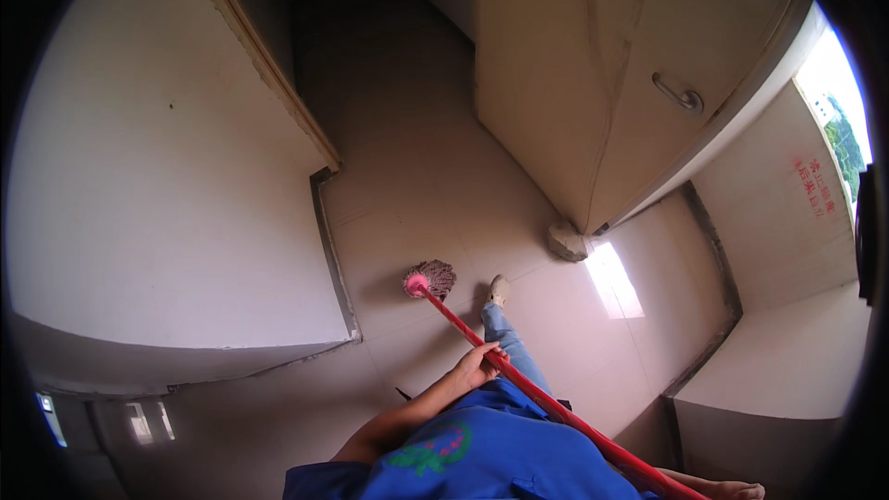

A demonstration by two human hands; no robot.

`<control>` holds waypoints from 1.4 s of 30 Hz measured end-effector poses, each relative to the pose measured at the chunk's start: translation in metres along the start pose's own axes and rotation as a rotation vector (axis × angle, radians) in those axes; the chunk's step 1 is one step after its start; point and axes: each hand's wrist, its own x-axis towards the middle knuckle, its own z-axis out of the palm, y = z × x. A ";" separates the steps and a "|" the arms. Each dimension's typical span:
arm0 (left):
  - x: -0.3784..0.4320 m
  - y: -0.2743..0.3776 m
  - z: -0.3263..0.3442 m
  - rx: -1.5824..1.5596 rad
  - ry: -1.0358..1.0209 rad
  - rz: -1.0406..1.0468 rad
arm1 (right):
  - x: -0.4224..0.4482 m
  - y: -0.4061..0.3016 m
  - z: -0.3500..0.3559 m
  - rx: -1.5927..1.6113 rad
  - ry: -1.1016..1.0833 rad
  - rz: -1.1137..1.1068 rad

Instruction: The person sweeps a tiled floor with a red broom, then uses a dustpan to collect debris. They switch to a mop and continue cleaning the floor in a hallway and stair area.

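Observation:
A mop with a red handle [535, 389] slants across my front from the lower right to the floor. Its strand head [439, 278], greyish brown under a pink collar [417, 283], rests on the tiles ahead and to the left of my shoe. My left hand [480, 364] grips the handle in front of my blue shirt. At the bottom right edge my right hand [742, 490] is only partly seen, beside the upper part of the handle; whether it holds anything is unclear.
A rough stone [567, 242] sits at the bottom corner of a door [555, 83] with a metal handle [679, 94]. On the left a white wall [173, 222] juts out. To the right, a low wall [778, 222] bears red writing below a window opening. Sunlight falls on the tiled floor [417, 208].

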 end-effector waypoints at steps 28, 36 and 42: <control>0.164 0.514 0.325 1.436 0.247 0.673 | -0.007 0.735 0.321 -0.293 0.155 0.394; 0.316 0.735 0.383 -0.362 0.224 0.331 | 0.015 0.830 0.424 -0.349 0.170 0.179; 0.340 0.895 0.539 -0.168 -0.048 0.455 | 0.004 0.931 0.511 -0.075 0.199 -0.031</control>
